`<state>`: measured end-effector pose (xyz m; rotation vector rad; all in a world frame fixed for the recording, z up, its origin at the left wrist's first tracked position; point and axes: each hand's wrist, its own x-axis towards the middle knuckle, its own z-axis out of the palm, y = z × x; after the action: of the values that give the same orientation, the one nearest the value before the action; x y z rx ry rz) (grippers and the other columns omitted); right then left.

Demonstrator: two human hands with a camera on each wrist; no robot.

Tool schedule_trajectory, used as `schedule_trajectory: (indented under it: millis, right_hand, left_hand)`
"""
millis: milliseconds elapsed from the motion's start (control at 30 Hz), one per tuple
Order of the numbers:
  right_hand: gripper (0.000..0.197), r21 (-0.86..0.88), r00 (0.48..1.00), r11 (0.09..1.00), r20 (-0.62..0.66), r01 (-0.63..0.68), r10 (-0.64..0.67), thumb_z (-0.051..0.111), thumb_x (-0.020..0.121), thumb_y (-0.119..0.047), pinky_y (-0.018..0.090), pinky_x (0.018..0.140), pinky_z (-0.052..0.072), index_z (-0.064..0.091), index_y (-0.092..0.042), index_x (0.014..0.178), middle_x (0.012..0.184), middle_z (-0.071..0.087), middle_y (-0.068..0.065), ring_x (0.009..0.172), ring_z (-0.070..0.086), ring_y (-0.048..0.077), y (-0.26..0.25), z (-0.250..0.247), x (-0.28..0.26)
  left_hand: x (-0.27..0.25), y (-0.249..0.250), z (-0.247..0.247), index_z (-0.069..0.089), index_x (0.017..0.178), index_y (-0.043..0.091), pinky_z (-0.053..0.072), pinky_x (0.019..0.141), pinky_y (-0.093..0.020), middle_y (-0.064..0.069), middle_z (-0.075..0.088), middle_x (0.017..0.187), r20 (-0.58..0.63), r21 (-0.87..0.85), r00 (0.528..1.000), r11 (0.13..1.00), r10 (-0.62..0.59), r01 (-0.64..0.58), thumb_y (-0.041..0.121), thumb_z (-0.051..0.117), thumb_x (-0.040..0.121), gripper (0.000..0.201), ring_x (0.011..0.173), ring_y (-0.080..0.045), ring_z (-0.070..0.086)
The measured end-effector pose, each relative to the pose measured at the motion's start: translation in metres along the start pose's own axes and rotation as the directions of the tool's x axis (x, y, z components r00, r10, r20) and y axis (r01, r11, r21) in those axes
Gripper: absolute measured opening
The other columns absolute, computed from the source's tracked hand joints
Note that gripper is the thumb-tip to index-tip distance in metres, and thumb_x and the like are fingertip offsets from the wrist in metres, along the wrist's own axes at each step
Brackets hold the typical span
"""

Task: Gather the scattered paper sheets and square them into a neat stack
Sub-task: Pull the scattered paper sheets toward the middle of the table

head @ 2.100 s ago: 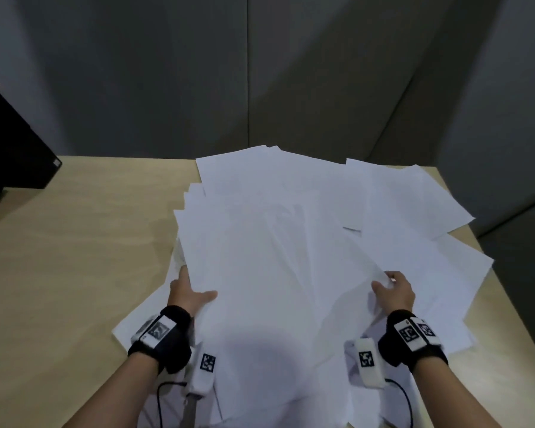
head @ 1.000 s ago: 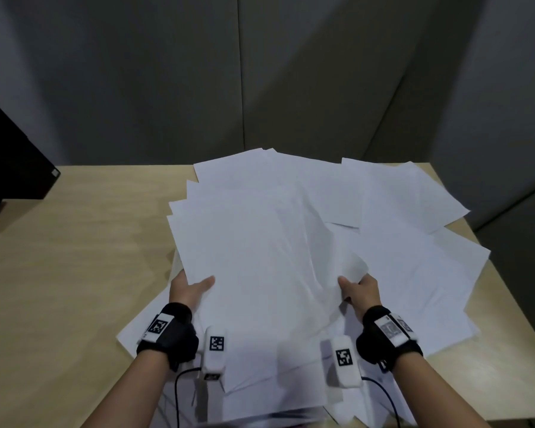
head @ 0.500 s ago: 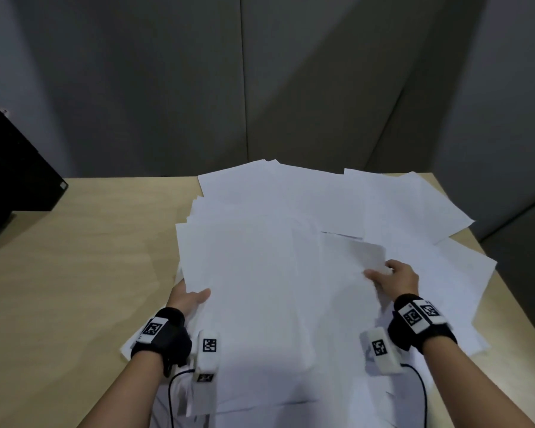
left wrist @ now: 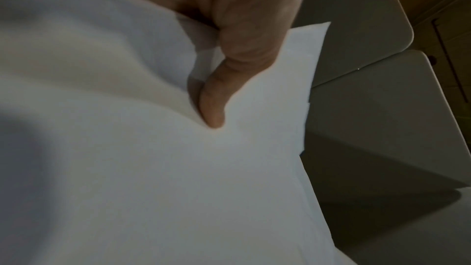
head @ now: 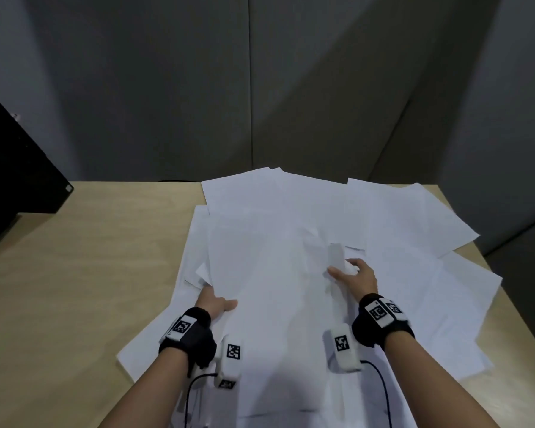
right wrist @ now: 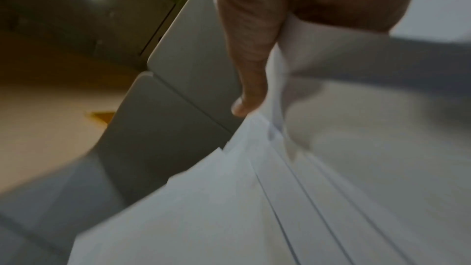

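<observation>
White paper sheets (head: 291, 230) lie fanned over the right half of a wooden table (head: 74, 257); the left hand (head: 212, 304), at seven o'clock of the pile, pinches the bundle's left edge, thumb on top; the right hand (head: 357, 276), at four o'clock, grips its crumpled right edge; loose sheets spread toward two o'clock.

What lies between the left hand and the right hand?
In the head view, only white paper sheets lie between the left hand and the right hand; each hand grips one side.
</observation>
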<state>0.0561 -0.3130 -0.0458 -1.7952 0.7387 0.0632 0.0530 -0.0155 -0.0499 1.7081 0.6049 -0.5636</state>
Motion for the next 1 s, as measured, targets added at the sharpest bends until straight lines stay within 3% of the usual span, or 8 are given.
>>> schedule_trajectory:
  millis: [67,167,300,433,533,667,800,1000]
  right_hand:
    - [0.049,0.014,0.994,0.994,0.035,-0.104,0.104,0.080,0.068,-0.011,0.048,0.090,0.051,0.055,-0.005,0.110,0.112,0.060,0.015,0.097,0.059,0.029,0.010,-0.007,0.008]
    - [0.030,0.010,0.986,0.986,0.020,-0.165,0.165,0.076,0.067,-0.002,0.056,0.086,0.052,0.060,0.012,0.088,0.086,0.066,0.023,0.078,0.060,0.028,0.032,-0.020,0.014]
    - [0.031,0.115,0.980,0.975,-0.034,-0.189,0.194,0.073,0.069,0.004,0.035,0.060,0.047,0.046,-0.003,0.055,0.053,0.050,0.013,0.057,0.050,0.022,0.028,-0.025,-0.017]
    - [0.017,0.033,0.931,0.948,0.203,-0.317,0.304,0.070,0.068,0.012,0.016,0.030,0.036,0.054,0.006,0.070,0.034,0.051,0.007,0.023,0.044,0.017,0.029,-0.023,-0.068]
    - [0.020,-0.265,0.855,0.918,0.355,-0.296,0.378,0.073,0.071,0.002,0.018,0.034,0.040,0.058,0.002,0.085,0.045,0.060,0.011,0.030,0.052,0.017,0.030,-0.030,-0.074]
    - [0.016,-0.357,0.956,0.926,0.206,-0.124,0.208,0.074,0.076,-0.015,0.022,0.044,0.048,0.062,-0.009,0.084,0.073,0.061,0.010,0.053,0.057,0.019,0.020,-0.039,-0.045]
    - [0.025,-0.497,0.983,0.867,0.166,0.015,0.079,0.057,0.082,-0.004,0.025,0.063,0.045,0.055,-0.019,0.061,0.079,0.061,0.010,0.070,0.055,0.022,0.013,-0.020,-0.034]
    - [0.029,-0.493,0.896,0.868,0.356,-0.061,0.265,0.056,0.076,0.010,0.021,0.040,0.047,0.050,-0.009,0.056,0.048,0.056,0.006,0.036,0.053,0.013,0.010,-0.004,-0.044]
  left_hand:
    - [-0.010,0.005,-0.003,0.050,0.123,-0.011,0.041,0.100,-0.039,-0.022,0.058,0.124,-0.076,-0.012,0.997,1.000,0.006,-0.007,-0.011,0.063,0.078,0.046,0.115,-0.036,0.056]
    - [-0.011,-0.002,-0.009,0.051,0.123,-0.008,0.041,0.101,-0.041,-0.018,0.058,0.125,-0.108,-0.101,0.994,0.994,0.019,-0.030,-0.010,0.058,0.083,0.040,0.112,-0.034,0.057]
    - [-0.008,-0.012,-0.007,0.051,0.124,-0.007,0.040,0.102,-0.043,-0.019,0.058,0.124,-0.185,-0.187,0.983,0.982,0.005,-0.040,-0.008,0.057,0.084,0.041,0.118,-0.037,0.054]
    - [-0.004,-0.015,-0.012,0.048,0.127,-0.009,0.037,0.105,-0.041,-0.024,0.052,0.133,-0.241,-0.306,0.969,0.952,-0.049,-0.028,-0.007,0.059,0.084,0.044,0.123,-0.036,0.051]
    - [-0.007,-0.009,-0.016,0.044,0.130,-0.008,0.034,0.105,-0.042,-0.022,0.049,0.137,-0.204,-0.301,0.978,0.953,-0.044,-0.020,-0.006,0.057,0.086,0.046,0.127,-0.036,0.047]
    - [-0.016,0.003,-0.016,0.045,0.131,-0.004,0.033,0.104,-0.047,-0.018,0.051,0.134,-0.164,-0.254,0.985,0.967,-0.046,0.003,-0.003,0.056,0.088,0.045,0.127,-0.036,0.045]
    - [-0.010,0.004,-0.010,0.053,0.123,-0.005,0.040,0.102,-0.047,-0.019,0.057,0.128,-0.126,-0.239,0.991,0.971,-0.042,0.010,-0.004,0.065,0.080,0.045,0.118,-0.038,0.054]
    - [-0.003,0.012,0.001,0.052,0.122,-0.009,0.043,0.098,-0.044,-0.023,0.057,0.128,-0.210,-0.189,0.978,0.981,0.001,-0.041,-0.008,0.066,0.077,0.047,0.116,-0.039,0.056]
